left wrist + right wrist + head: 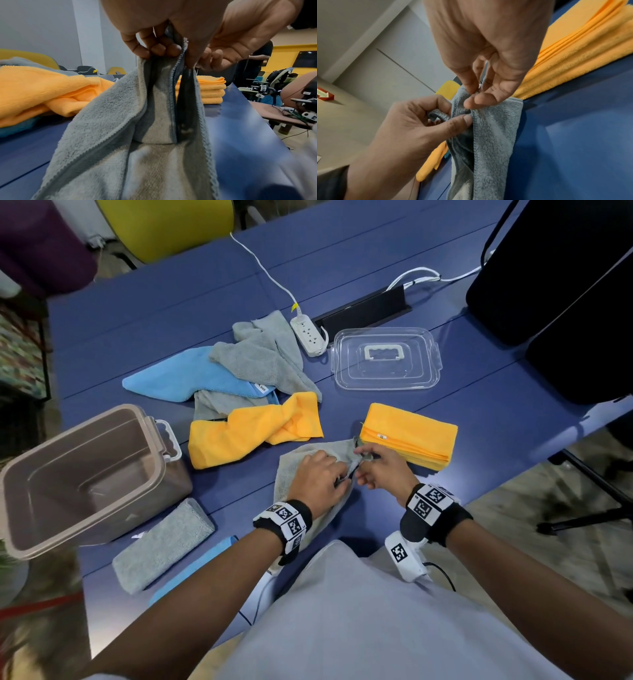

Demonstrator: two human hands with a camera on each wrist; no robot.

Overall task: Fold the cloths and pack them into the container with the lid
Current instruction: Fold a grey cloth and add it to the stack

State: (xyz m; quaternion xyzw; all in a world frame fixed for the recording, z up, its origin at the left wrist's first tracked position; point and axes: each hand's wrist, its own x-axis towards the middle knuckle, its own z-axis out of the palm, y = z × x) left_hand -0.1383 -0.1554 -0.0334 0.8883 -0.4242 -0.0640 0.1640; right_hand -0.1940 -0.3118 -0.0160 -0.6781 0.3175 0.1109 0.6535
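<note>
A grey cloth (294,470) hangs bunched from both hands over the blue table's (445,392) front edge. My left hand (337,475) grips one of its stitched edges, fingers curled round the cloth (111,108). My right hand (363,458) pinches a neighbouring corner between thumb and fingertips (474,100), right beside the left hand (419,121). The open beige container (161,453) stands at the left. Its clear lid (428,381) lies at the back right. A folded orange cloth (411,433) lies just beyond my right hand.
A loose orange cloth (253,429), a blue cloth (185,378) and another grey cloth (263,354) lie piled mid-table. A folded grey cloth (161,546) and a folded blue one (195,563) sit near the front. A power strip (308,335) lies behind.
</note>
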